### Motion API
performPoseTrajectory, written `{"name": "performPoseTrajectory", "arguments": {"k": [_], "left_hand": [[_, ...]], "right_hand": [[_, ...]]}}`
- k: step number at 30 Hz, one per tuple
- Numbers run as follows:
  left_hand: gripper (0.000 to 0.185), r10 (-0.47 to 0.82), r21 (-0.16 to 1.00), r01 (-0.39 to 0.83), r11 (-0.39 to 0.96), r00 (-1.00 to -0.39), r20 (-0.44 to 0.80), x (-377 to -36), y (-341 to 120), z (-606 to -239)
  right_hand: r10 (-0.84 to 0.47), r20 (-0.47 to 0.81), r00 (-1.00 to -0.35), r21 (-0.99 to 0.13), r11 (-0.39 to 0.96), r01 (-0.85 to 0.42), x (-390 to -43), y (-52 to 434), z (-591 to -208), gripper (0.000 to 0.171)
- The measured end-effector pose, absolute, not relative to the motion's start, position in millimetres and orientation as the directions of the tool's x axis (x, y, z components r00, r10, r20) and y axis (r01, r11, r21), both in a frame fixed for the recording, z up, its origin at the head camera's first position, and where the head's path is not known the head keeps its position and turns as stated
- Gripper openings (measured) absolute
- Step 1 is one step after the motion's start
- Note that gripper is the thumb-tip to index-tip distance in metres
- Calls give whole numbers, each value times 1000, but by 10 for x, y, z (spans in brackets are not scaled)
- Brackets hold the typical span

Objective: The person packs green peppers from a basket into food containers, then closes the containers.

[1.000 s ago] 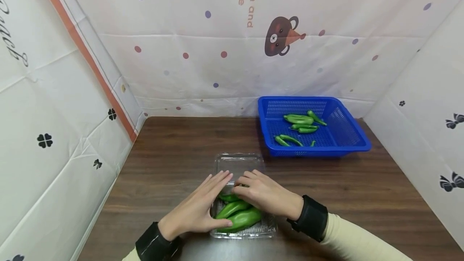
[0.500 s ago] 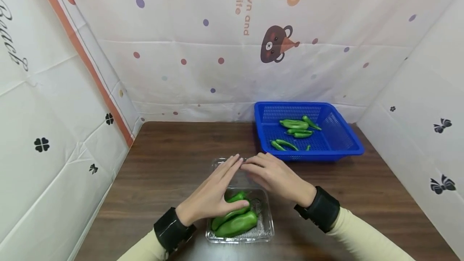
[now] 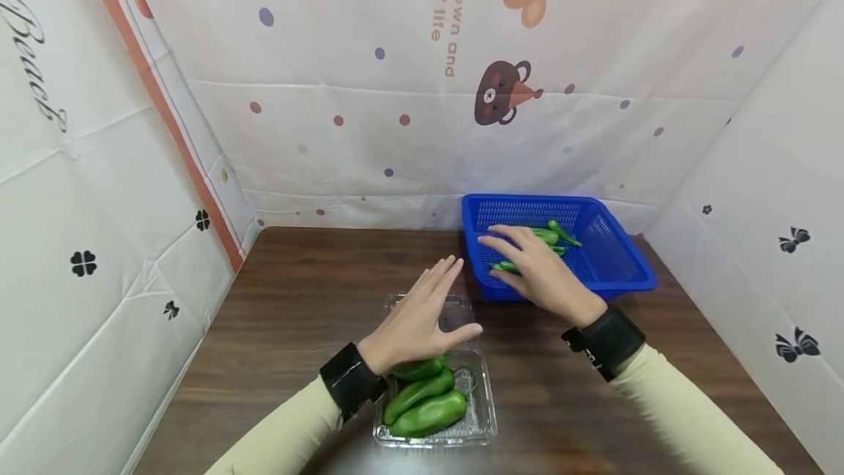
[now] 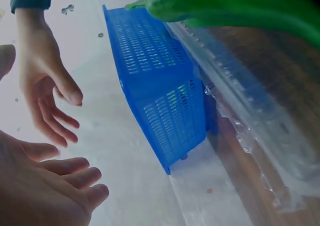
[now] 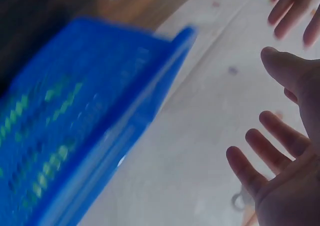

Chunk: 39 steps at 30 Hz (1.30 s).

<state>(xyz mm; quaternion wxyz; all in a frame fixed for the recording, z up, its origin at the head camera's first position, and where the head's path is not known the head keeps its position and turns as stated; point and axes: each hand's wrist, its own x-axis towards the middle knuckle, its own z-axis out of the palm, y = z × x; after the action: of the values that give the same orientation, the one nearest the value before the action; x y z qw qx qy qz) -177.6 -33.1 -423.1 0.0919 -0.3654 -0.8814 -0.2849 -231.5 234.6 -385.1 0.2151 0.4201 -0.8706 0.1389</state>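
Head view: left hand (image 3: 415, 325) above the clear container (image 3: 484, 413), with straight fingers and thumb held apart; right hand (image 3: 537, 273) across the near-left part of the blue basket (image 3: 609, 259), with fingers loosely spread, gripping nothing; over or in front of the rim, impossible to tell. At least three plump green peppers (image 3: 428, 416) inside the container; slimmer green peppers (image 3: 563, 233) in the basket, partly hidden. From above, only backs of hands. Only in wrist views: bare palms, and green glimpsed through the basket's slotted outer sides, blurred at right.
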Motion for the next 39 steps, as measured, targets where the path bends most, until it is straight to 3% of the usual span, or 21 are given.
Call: {"name": "performPoseTrajectory", "arguments": {"k": [10, 20, 39], "left_hand": [[99, 584, 448, 652, 611, -754, 301, -1949, -169, -4211], [96, 597, 446, 636, 630, -764, 246, -2045, -41, -4203], [92, 577, 452, 589, 670, -796, 182, -2203, 93, -4251]], "right_hand": [[-607, 399, -687, -97, 717, -690, -2726, 2745, -3790, 64], [-533, 153, -832, -106, 828, -550, -3077, 3021, -3835, 57], [-458, -172, -872, -125, 889, -441, -3510, 3149, -4000, 37]]}}
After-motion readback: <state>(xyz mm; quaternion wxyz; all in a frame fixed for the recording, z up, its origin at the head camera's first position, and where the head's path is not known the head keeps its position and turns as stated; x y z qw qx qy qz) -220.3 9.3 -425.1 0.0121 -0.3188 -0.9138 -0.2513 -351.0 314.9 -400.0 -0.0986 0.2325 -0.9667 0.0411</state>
